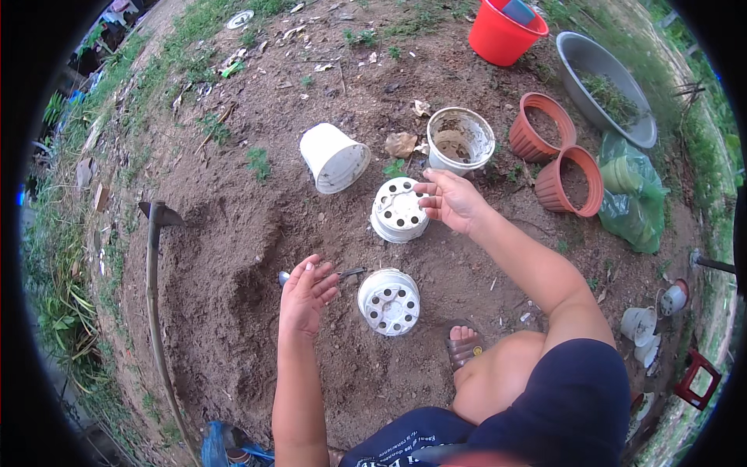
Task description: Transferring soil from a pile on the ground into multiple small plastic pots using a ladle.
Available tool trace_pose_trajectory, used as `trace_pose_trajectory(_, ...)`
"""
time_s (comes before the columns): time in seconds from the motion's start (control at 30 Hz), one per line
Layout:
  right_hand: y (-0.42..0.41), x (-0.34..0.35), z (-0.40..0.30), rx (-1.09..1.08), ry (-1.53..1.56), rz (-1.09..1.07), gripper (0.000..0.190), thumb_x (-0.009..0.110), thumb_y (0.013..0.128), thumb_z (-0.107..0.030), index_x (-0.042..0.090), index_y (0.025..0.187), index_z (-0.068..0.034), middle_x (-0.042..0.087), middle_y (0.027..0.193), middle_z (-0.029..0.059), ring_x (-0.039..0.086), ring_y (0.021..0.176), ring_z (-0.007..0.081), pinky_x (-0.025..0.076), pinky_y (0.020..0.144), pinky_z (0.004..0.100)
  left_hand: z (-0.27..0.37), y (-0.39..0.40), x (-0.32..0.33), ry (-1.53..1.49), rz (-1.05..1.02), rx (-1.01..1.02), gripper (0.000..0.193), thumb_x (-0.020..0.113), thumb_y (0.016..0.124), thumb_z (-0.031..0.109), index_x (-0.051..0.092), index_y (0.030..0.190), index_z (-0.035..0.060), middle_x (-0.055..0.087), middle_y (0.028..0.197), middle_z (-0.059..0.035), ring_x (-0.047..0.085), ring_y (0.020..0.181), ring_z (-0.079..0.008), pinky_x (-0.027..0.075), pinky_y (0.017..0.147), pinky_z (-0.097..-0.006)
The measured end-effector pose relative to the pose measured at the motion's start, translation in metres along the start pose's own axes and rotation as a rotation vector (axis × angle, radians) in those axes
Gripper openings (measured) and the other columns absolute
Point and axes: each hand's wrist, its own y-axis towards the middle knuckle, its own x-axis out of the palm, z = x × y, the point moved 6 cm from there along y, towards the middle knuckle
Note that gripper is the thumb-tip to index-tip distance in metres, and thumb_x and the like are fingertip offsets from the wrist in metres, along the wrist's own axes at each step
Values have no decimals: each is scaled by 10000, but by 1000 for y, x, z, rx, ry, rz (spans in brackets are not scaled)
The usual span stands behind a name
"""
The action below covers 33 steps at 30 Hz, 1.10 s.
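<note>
My left hand is raised over the soil, fingers loosely curled and apart, holding nothing. Behind it lies a small metal hand tool, its middle hidden by the fingers. My right hand hovers at the edge of an upside-down white plastic pot, thumb and fingers apart; I cannot tell whether it touches the pot. Nearer me, a second white pot also sits bottom up, showing its ring of drainage holes. Another white pot lies tipped on its side. Beyond my right hand, an upright white pot is dirty inside.
A hoe stretches along the left beside dug soil. To the right are two terracotta-coloured pots with soil, a green plastic bag of pots, a grey basin holding cut weeds, and a red bucket.
</note>
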Motion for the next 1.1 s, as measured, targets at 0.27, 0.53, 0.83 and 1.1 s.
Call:
trace_pose_trajectory(0.27,13,34,21,140,-7,-123,168,528,860,-213,500,976,-96,585,864,47,556,643,114,462,525,243,-2,-4,-17,-56,74,-3,317,472,898,262,466,1148,67,588,1005,-114,606,853,-232,513,682,-336)
trace_pose_trajectory(0.53,17,62,5,5,-148,-217,213,521,871,-220,460,1019,-79,568,872,59,550,659,108,461,561,229,-20,-17,-50,-161,182,12,298,481,894,250,471,1128,66,592,980,-93,603,848,-219,504,681,-328)
trace_pose_trajectory(0.83,-21,85,36,-395,-1296,-571,425,593,815,-212,437,1144,6,569,998,133,559,926,199,446,817,315,-64,-38,-65,-162,200,-29,299,512,882,255,476,1129,91,567,974,-46,569,836,-169,475,684,-285)
trace_pose_trajectory(1.1,-33,60,101,-128,-1630,-689,620,587,802,-378,367,1251,-11,454,1216,235,448,1140,325,364,954,375,-122,-51,-32,-126,147,-241,534,537,858,281,289,1292,91,231,1352,-220,253,1246,-378,299,949,-519)
